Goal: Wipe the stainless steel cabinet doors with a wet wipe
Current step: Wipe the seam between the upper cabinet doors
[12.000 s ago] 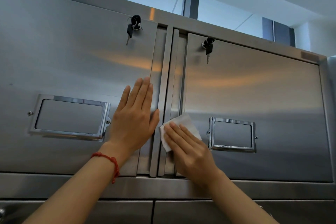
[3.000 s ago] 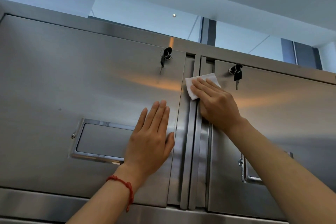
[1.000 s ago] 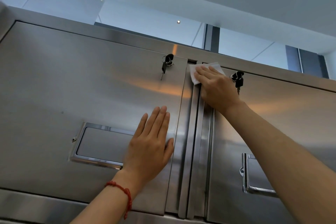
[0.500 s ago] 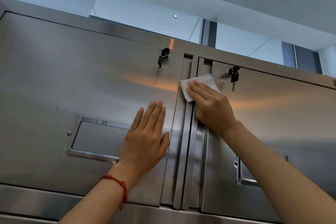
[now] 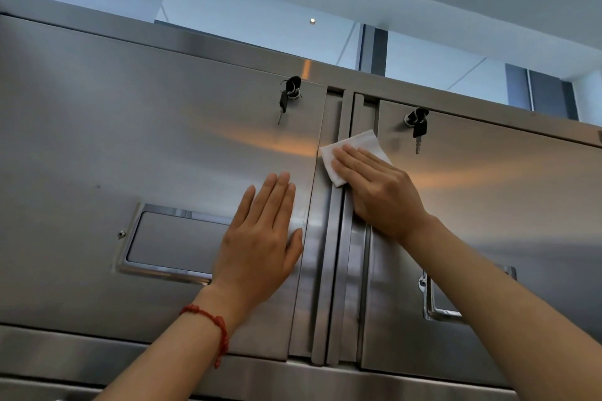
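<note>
The right hand (image 5: 379,190) presses the wet wipe (image 5: 353,153) with flat fingers against the door seam, while the left hand (image 5: 260,244) rests spread flat on the left door (image 5: 114,140).

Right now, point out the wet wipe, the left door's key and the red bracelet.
wet wipe (image 5: 356,144), head view, bare upper part.
left door's key (image 5: 284,104), head view, black head.
red bracelet (image 5: 217,322), head view, beads on left wrist.

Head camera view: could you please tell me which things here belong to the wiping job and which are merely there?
Part of the job:
- white wet wipe, pressed flat under the right hand
- left stainless steel cabinet door, braced by the left hand
- right stainless steel cabinet door

Merely there:
- black-headed keys and hanging in the locks
- red bead bracelet
</note>
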The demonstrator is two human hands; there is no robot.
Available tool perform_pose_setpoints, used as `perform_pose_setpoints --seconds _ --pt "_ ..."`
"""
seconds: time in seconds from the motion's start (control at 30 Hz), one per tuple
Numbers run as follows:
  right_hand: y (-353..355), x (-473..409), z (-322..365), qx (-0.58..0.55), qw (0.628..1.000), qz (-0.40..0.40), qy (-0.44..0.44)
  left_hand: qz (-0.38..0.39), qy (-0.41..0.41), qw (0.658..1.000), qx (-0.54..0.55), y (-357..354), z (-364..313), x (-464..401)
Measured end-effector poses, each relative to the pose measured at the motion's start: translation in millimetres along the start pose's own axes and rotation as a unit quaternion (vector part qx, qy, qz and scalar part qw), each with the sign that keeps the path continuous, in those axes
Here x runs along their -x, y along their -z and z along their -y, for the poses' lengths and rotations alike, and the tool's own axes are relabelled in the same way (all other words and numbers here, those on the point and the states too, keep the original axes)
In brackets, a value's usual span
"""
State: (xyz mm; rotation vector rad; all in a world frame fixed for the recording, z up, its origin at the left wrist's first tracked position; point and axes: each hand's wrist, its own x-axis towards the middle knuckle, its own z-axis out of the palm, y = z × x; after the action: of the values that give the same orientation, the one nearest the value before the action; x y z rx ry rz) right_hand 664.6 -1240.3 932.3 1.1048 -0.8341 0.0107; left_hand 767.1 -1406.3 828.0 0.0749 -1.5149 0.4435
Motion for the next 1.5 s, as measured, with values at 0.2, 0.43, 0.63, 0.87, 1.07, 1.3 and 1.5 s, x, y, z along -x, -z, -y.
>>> perform_pose_setpoints --seconds 0.2,0.43,0.63,0.87,1.07,1.3,1.5 --pt "3.0 6.8 -0.8 -0.010 1.000 0.002 0.023 0.006 -0.001 1.000 -0.001 0.0 0.3 0.3" --pt "2.7 9.2 5.5 -0.023 1.000 0.002 0.002 0.011 -0.001 1.000 -0.001 0.0 0.7 0.1" --pt "5.5 2.7 -9.3 -0.021 0.999 0.010 0.033 0.007 -0.001 1.000 0.003 0.7 0.8 0.9" --pt "4.6 7.2 -4.6 -0.026 0.999 0.007 0.037 0.001 -0.001 1.000 0.003 -0.5 0.8 0.7" --pt "0.7 -2.6 -15.5 -0.023 0.999 -0.005 0.021 -0.004 -0.002 1.000 0.002 -0.3 0.6 0.2" --pt "3.6 11.1 -0.1 -0.031 0.999 -0.003 0.018 -0.004 -0.003 1.000 0.000 0.2 0.6 0.1" --pt "10.5 21.7 8.9 -0.030 0.999 0.011 0.040 -0.002 -0.002 1.000 -0.003 0.1 0.3 0.1"
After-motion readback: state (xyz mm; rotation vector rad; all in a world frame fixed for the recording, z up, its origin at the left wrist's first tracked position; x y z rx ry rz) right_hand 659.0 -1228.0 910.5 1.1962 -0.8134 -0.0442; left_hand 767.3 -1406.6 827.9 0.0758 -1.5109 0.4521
